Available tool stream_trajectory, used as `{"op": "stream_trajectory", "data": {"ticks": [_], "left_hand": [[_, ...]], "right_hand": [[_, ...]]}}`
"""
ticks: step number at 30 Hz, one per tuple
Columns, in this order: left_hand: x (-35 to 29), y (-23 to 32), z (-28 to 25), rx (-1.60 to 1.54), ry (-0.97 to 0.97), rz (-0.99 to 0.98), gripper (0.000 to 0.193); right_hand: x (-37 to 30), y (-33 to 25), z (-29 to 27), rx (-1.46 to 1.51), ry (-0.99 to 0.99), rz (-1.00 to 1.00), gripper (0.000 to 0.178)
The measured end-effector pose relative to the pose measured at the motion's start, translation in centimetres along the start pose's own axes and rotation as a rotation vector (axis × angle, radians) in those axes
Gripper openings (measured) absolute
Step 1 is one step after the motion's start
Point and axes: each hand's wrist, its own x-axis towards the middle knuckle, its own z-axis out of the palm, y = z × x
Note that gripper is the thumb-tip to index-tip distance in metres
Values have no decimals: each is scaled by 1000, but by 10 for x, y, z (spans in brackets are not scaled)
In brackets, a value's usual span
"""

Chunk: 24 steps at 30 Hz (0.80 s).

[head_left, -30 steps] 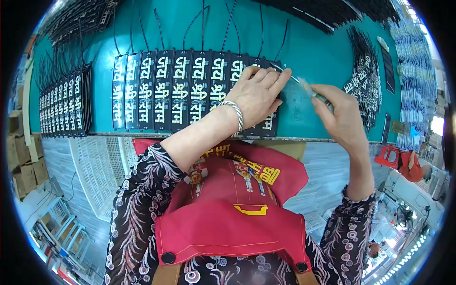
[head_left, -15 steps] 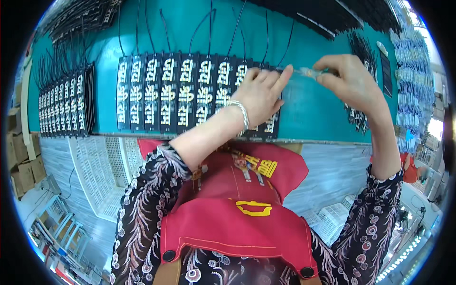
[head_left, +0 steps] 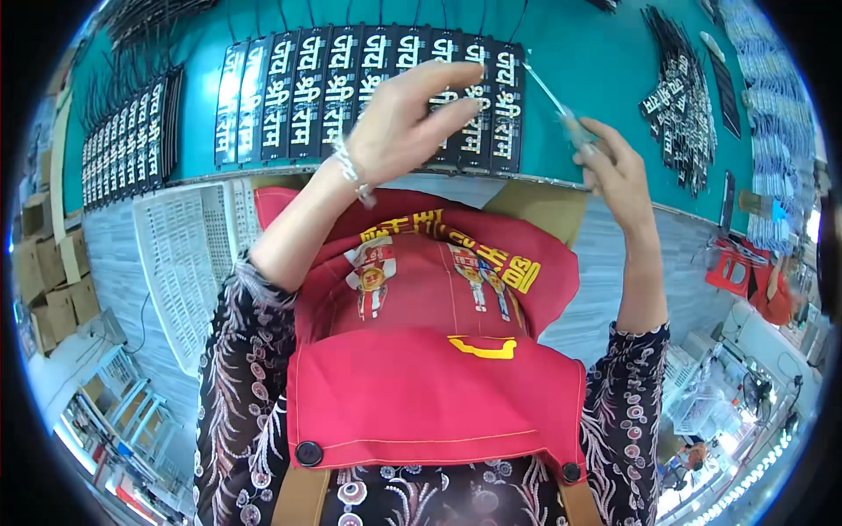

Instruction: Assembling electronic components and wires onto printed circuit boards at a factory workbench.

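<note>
A row of black strips (head_left: 308, 92) with white lettering lies side by side on the green tabletop, thin black wires running from their far ends. My right hand (head_left: 614, 171), right of the row, is closed on the handle of a screwdriver (head_left: 550, 92) with a thin metal shaft and clear handle. Its tip is by the far end of the rightmost strip (head_left: 506, 110); contact cannot be made out. Over the middle and right strips is my left hand (head_left: 403, 118), thumb and forefinger apart with nothing visible between them. Its other fingers are partly hidden.
Similar strips stand stacked at the left (head_left: 123, 140). A loose pile of lettered strips (head_left: 680, 114) lies right, beside a dark flat object (head_left: 724, 92). Bluish-white bundles (head_left: 776, 131) line the far right. White plastic crates (head_left: 180, 263) are below the table's near edge.
The view has shifted, so the row sits higher in the picture. My left hand has moved left, away from the screwdriver tip. My right hand has come nearer, still holding the screwdriver.
</note>
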Motion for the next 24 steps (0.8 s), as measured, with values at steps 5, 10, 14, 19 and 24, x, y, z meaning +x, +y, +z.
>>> {"op": "stream_trajectory", "data": {"ticks": [5,10,14,19,24], "left_hand": [[-78,35,-33,-307,248,-358,28],[-134,23,-68,-153,542,-449,26],[-156,14,-85,-185,744,-518,27],[-172,9,-100,-132,839,-522,26],[-182,-4,-122,-136,875,-514,25]], "right_hand": [[-3,17,-13,274,130,90,47],[8,33,-9,555,96,84,44],[4,33,-9,625,107,86,40],[7,34,1,574,124,38,38],[4,22,12,526,123,42,39]]}}
